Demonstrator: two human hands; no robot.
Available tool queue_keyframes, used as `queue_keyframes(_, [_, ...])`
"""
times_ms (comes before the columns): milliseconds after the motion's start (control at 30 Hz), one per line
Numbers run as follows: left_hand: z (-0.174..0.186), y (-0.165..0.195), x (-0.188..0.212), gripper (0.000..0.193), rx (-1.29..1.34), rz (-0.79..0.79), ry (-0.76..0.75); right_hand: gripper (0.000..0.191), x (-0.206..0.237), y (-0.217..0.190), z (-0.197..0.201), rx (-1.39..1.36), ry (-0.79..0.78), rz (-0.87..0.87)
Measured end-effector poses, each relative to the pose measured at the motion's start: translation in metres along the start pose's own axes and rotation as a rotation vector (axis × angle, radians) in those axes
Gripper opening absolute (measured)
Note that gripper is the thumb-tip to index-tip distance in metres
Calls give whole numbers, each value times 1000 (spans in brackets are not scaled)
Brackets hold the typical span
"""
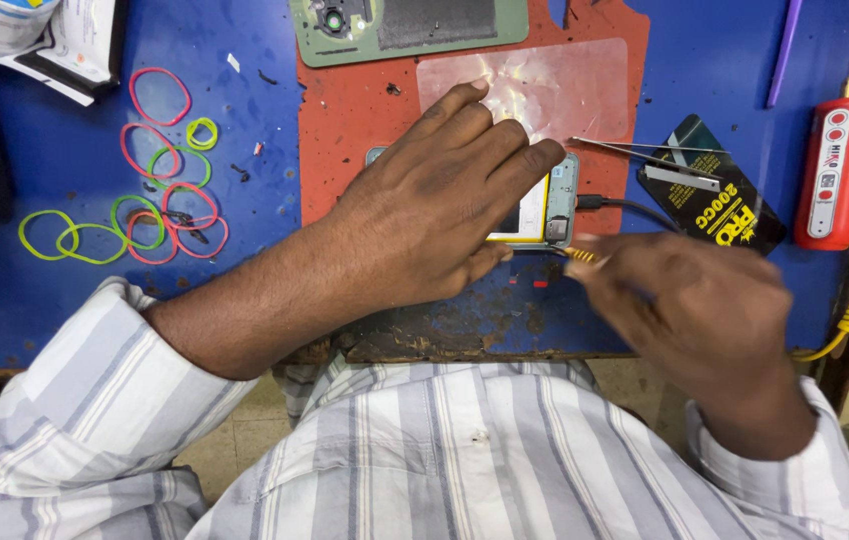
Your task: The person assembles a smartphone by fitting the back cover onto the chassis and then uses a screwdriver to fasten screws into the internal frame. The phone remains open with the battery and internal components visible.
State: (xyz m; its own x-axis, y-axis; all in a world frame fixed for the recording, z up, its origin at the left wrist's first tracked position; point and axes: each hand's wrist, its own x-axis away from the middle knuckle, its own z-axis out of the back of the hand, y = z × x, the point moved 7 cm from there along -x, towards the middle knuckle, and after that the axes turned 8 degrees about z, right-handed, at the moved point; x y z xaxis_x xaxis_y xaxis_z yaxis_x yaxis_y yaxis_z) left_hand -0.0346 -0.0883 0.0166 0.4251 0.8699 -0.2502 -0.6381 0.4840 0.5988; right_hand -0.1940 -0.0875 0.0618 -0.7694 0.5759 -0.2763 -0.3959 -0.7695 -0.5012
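Phone: your opened phone point(555, 205) lies on the red mat point(345, 150) in the middle of the blue bench point(75, 170), mostly hidden under your left hand, with only its right end and a strip of yellow inside showing.
Far left: loose rubber bands point(160, 195) in pink, green and yellow lie scattered on the bench, well apart from the phone.
Left hand: your left hand point(435, 200) lies flat on the phone, fingers together and stretched out towards the upper right, pressing it down rather than gripping it.
Back cover: a green back cover point(405, 25) rests at the top edge of the mat, beyond your fingertips.
Cable: a dark cable point(625, 207) plugs into the phone's right end and runs off to the right.
Right hand: your right hand point(695, 300) is blurred, just right of the phone and nearer to you; its fingers are drawn together on a thin yellow-tipped tool point(580, 255) whose tip points left at the phone's lower right corner.
Key relation: the phone's long axis runs left to right, so its open end lies just left of your right hand, and that hand is the nearer one to the corner.
Right side: tweezers point(645, 155) rest on a black packet point(720, 195), and a red handheld tool point(833, 170) lies further right.
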Motion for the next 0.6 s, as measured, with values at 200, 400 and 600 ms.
queue_keyframes(200, [0,0,0,86,1,-2,8,28,6,6,-6,-56,-32,-54])
queue_keyframes(400, [2,0,0,81,-15,-29,19,37,6,0,-6,-35,35,80])
queue_keyframes(600, [4,-1,-1,73,-9,-27,22,37,-5,-8,-2,-20,86,146])
